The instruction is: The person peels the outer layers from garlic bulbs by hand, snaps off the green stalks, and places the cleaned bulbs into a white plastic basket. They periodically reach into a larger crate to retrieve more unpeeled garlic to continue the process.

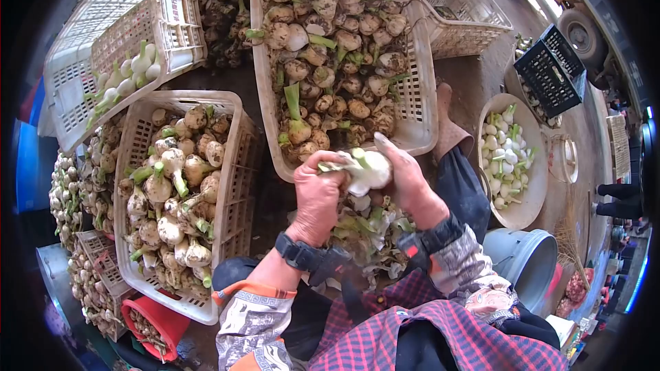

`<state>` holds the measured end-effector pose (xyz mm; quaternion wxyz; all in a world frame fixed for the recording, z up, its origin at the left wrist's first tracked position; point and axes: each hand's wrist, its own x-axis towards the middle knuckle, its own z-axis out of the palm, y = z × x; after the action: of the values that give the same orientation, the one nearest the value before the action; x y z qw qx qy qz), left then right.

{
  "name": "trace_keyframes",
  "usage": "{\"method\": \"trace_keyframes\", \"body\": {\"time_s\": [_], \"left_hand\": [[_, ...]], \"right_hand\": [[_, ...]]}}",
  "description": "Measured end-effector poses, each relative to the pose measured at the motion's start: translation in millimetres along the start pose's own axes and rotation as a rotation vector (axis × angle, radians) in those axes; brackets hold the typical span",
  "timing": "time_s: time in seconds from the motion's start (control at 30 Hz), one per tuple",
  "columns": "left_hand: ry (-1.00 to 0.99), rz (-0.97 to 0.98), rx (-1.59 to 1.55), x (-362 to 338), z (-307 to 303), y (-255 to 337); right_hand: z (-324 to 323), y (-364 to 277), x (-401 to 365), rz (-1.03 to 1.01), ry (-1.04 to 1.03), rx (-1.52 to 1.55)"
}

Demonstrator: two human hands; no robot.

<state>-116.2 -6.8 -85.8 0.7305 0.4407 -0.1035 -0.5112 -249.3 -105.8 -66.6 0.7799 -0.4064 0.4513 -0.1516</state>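
Between my two hands, near the middle of the view, is a white garlic bulb point(372, 170) with a short green stem stub. My left hand point(319, 196) is closed with its fingers pinching loose outer skin at the bulb's left side. My right hand point(408, 180) wraps round the bulb's right side, thumb pointing up. Just beyond them stands a large crate point(427, 106) full of soil-stained bulbs. Below my hands lies a heap of peeled skins and leaves point(371, 233).
At the left is another crate point(237, 158) of dirty bulbs, with a tilted crate point(180, 27) of clean ones above it. A round basin point(533, 192) of white bulbs, a grey bucket point(526, 261) and a black crate point(550, 72) are at right; a red bucket point(172, 323) is lower left.
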Motion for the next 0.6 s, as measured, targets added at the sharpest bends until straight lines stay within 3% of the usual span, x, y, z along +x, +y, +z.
{"method": "trace_keyframes", "body": {"time_s": [0.03, 0.07, 0.13, 0.2, 0.23, 0.3, 0.33, 0.37, 0.43, 0.47, 0.5, 0.53, 0.6], "left_hand": [[-0.006, -0.038, 0.0, 0, -1, 1], [0.076, -0.07, -0.039, 2, 0, 0], [0.139, -0.11, -0.039, 2, 3, 6], [0.148, -0.149, 0.01, 1, 7, 4], [0.146, -0.157, 0.042, 1, 13, -3], [0.091, -0.221, 0.068, 0, 8, -12], [0.146, -0.258, -0.009, -2, 5, -11], [0.136, -0.21, -0.025, -1, -4, -11], [-0.012, -0.217, 0.363, -8, -12, -6], [-0.158, -0.299, 0.561, -13, -9, 1], [-0.355, -0.194, 0.758, -11, -21, -24], [-0.354, -0.172, 0.782, -12, -13, -22], [-0.33, -0.089, 0.699, -13, 5, -9]], "right_hand": [[-4, -2, 5, 0.128, -0.007, -0.019], [-8, -4, 5, 0.001, -0.038, -0.136], [-4, -2, -5, -0.481, 0.129, -0.479], [11, -3, -24, -0.813, 0.164, -0.751], [16, 4, -23, -0.97, 0.205, -1.063], [2, 22, 4, -0.365, 0.162, -0.298], [-11, 24, 22, -0.412, 0.178, 0.218], [-18, 14, 28, -0.462, 0.314, 0.435], [-45, -9, 30, -0.606, 0.331, 0.298], [-41, -14, 23, -0.576, 0.24, 0.139], [-36, -17, 11, -0.54, 0.155, -0.02], [-31, -14, 3, -0.494, 0.068, -0.181], [-16, 1, -4, -0.486, 0.036, -0.18]]}}
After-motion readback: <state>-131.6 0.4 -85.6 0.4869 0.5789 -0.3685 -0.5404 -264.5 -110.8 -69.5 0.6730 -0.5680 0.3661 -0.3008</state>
